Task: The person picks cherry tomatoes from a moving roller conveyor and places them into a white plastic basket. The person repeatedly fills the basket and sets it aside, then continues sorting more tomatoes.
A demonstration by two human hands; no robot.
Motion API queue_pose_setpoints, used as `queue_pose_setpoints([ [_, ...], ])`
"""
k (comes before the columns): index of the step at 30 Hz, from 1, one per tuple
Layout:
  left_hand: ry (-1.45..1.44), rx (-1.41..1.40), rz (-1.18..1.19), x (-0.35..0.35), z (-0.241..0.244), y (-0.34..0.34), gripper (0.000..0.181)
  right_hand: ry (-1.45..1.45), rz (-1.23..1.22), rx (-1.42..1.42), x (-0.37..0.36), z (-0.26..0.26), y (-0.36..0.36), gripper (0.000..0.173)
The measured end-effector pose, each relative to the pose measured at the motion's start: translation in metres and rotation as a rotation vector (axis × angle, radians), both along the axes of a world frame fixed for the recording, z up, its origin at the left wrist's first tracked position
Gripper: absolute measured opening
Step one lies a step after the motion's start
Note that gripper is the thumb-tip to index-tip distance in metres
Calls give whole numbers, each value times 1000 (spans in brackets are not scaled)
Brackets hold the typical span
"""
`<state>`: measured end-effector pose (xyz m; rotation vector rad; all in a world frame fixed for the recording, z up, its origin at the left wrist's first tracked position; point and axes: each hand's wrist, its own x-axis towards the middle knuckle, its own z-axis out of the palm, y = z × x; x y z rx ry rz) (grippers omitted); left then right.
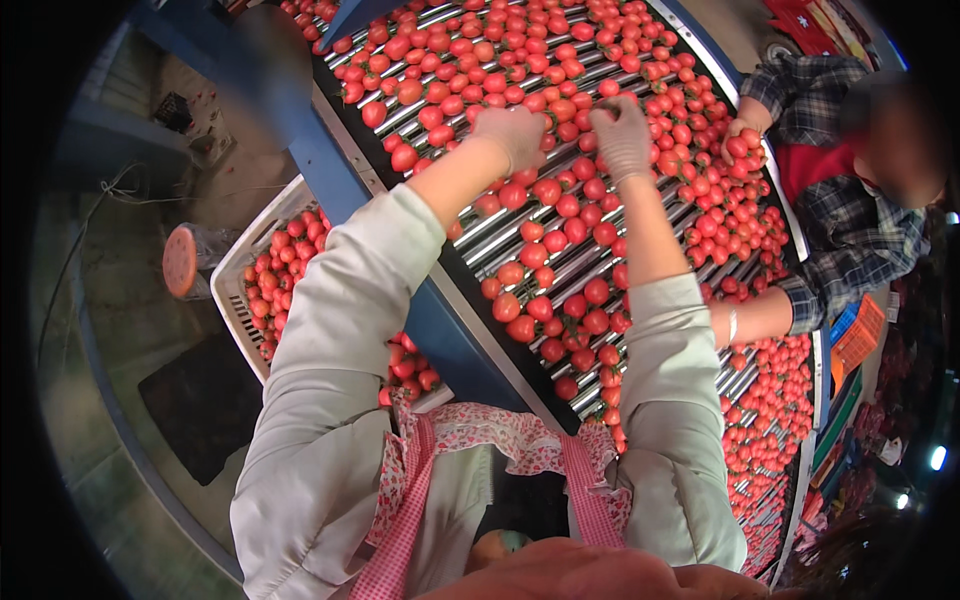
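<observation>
Red tomatoes [548, 191], several with green stems, lie spread over a conveyor of shiny metal rollers [480, 244]. My left hand [516, 136], in a thin pale glove, reaches down among the tomatoes left of the middle. Its fingers point away and are mostly hidden behind the back of the hand. To its right, my right hand [624, 141], gloved alike, is low over the rollers with its fingers curled. Tomatoes lie close around its fingertips; whether one is in its grasp cannot be made out.
A white plastic crate [226, 281] of tomatoes stands left of the conveyor's blue side rail [472, 352]. Across the belt, a co-worker's hand [739, 139] holds tomatoes; their other forearm [754, 319] reaches over the rollers. A round-topped stool [180, 262] stands far left, an orange crate [859, 335] far right.
</observation>
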<state>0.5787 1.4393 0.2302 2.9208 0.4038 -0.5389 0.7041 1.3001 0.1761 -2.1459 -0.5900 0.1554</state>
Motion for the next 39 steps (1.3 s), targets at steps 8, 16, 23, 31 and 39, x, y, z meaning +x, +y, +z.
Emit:
queue_pose_setpoints([
  [8, 65, -201, -166, -35, 14, -13, 40, -235, 326, -903, 54, 11, 11, 36],
  [16, -402, -1218, 607, 6, 15, 68, 39, -191, 433, -489, 29, 18, 16, 48],
  [23, -175, -16, -1, 133, -32, 99, 38, -206, 609, -848, 7, 35, 61, 44],
  [31, 267, 171, -87, 169, -8, 93, 60, 389, 493, -139, 68, 17, 21, 50],
  [39, -410, -1131, 264, 113, 4, 154, 50, 377, 568, -190, 126, -12, 72, 51],
])
